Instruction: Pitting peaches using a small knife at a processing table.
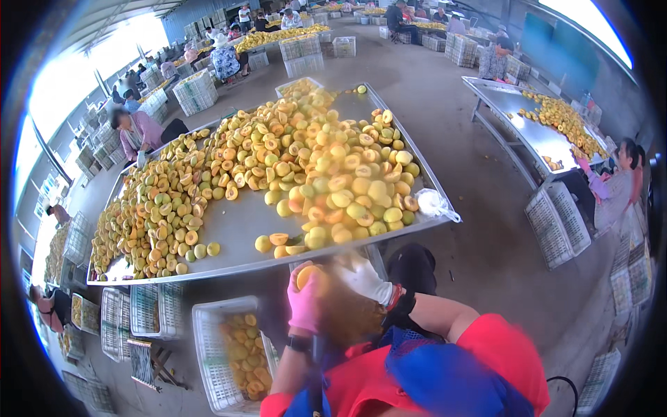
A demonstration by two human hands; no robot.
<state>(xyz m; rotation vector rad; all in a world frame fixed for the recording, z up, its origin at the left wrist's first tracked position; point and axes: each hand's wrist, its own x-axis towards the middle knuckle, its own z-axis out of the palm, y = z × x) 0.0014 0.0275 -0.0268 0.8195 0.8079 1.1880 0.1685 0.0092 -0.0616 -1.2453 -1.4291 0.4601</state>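
Note:
My left hand [304, 302], in a pink glove, is closed around a yellow peach [306, 276] just below the near edge of a metal-topped table [240, 215]. Beside it is my right hand [365, 278] in a white glove; blur hides its fingers and anything they may hold. On the table lies a large heap of yellow-green peaches [278, 149], many cut in half with hollows or pits showing. Several peach pieces [281, 243] sit at the edge closest to my hands. Left of my forearm, a white plastic crate [208, 347] holds more peaches.
A white plastic bag [434, 203] lies at the table's right corner. Crates [156, 309] and a folding stool [144, 363] stand lower left. A person in pink [142, 135] works across the table. Another peach table [517, 118] and a stacked crate [558, 222] are at right.

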